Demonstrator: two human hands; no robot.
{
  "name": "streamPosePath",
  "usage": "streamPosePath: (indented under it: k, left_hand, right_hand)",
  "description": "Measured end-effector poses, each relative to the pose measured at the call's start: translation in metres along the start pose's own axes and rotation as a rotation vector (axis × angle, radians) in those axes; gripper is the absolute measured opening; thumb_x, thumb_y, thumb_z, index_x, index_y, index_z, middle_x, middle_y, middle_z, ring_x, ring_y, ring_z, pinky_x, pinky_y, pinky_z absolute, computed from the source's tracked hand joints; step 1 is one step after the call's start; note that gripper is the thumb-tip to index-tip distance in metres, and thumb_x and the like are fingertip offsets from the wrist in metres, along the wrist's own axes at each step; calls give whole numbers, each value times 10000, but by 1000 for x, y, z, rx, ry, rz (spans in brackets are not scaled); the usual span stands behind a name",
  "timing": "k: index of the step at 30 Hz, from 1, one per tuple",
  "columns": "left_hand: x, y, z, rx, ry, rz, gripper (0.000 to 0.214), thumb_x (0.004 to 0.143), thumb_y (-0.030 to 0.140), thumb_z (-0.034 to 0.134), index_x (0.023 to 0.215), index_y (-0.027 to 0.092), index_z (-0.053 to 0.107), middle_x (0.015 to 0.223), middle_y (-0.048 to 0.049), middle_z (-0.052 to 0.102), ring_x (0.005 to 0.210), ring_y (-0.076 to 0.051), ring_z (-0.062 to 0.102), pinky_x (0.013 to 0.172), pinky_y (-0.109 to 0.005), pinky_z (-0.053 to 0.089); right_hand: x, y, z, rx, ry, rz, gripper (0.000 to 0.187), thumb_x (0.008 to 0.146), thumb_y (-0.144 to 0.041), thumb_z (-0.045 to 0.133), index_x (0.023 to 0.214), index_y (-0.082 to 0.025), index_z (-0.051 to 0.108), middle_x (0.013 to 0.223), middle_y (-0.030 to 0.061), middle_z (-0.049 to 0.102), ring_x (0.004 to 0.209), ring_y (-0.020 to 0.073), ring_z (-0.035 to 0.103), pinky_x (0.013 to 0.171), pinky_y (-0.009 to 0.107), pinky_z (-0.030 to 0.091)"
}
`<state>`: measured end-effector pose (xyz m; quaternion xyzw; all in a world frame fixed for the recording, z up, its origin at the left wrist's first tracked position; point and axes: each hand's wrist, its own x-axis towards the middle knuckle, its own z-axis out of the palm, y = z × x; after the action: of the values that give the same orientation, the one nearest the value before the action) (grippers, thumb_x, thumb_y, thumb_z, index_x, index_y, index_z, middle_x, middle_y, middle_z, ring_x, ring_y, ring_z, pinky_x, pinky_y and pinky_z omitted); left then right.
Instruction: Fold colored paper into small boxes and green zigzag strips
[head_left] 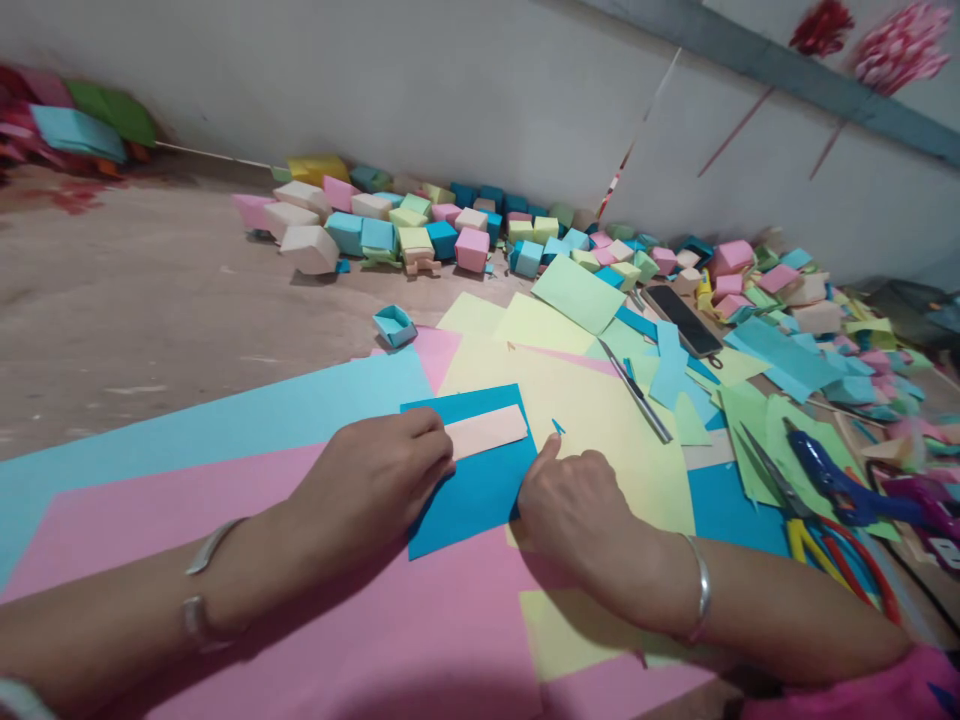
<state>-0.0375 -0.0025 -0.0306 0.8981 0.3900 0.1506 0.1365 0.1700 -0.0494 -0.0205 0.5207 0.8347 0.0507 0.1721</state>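
A blue paper sheet [469, 500] lies in front of me on larger pink and yellow sheets. Across its upper part runs a pale pink paper strip [487, 432]. My left hand [382, 465] is closed, its bent fingers pressing the strip's left end against the blue sheet. At the blue sheet's right edge, my right hand [574, 510] has its fingers curled under and its thumb pointing away from me. The right fingertips are mostly hidden behind the hand. A tiny blue paper scrap [559, 427] lies just beyond that thumb.
Several small paper boxes [472, 250] line the wall. One open blue box [394, 326] stands nearer. To the right lie a craft knife [637, 392], a phone [682, 320], scissors [817, 540], a blue glue gun [832, 475] and paper scraps. A large pink sheet [420, 630] spreads below my hands.
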Motion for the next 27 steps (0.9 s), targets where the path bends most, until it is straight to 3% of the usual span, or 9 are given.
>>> streamPosePath:
  k: [3,6,11,13,15,20,25,27]
  left_hand:
    - [6,-1,0,-18,-62,-90,233,968,330,463,882,176,615,943,-67,568,701,-162,528,622,-305,400]
    - [7,1,-2,-23,-47,-76,210,965,321,471,1028,176,610,1038,-91,568,794,-190,536,676,-323,427]
    - [8,-4,-1,84,20,-2,303,937,315,521,1202,186,593,1041,-102,645,943,-265,527,820,-415,417]
    - [10,-6,-1,64,31,-42,338,912,286,549,1234,188,582,1036,-100,652,957,-268,533,829,-418,418]
    - [12,-5,-3,-8,29,-123,384,867,274,599,1241,190,577,1019,-90,647,955,-262,548,817,-401,430]
    - [15,3,-13,-350,25,-288,277,894,311,514,1128,209,623,923,-34,627,816,-183,579,728,-313,464]
    - [15,9,-20,-692,-56,-411,279,885,403,483,798,167,604,792,-17,586,698,-146,522,621,-265,425]
    - [15,13,-20,-888,-123,-471,283,861,420,512,753,164,565,720,-4,547,640,-129,475,577,-250,387]
  right_hand:
    - [-1,4,2,-50,45,-12,556,728,-57,570,1252,128,561,571,155,643,436,136,469,457,265,212]
    - [-2,9,1,-49,124,0,475,732,-33,549,1186,99,605,574,128,628,427,125,448,463,272,187]
    - [3,14,-2,12,279,-12,224,741,-12,497,898,-81,642,567,53,554,458,126,423,513,301,181]
    - [6,15,-2,49,349,-46,174,736,-4,489,781,-138,590,593,41,536,499,142,428,535,318,187]
    - [11,16,-2,61,432,-53,174,769,-7,480,793,-147,581,653,49,543,565,165,442,553,330,196]
    - [23,19,-1,102,658,-44,270,914,-63,451,1135,-120,595,787,57,547,706,185,430,594,326,236]
    - [29,20,-1,202,760,-77,233,951,-115,454,1089,-190,626,952,79,569,798,182,428,670,313,289]
    - [29,20,-1,206,761,-88,212,947,-117,460,1029,-195,639,1002,85,574,822,184,431,689,315,294]
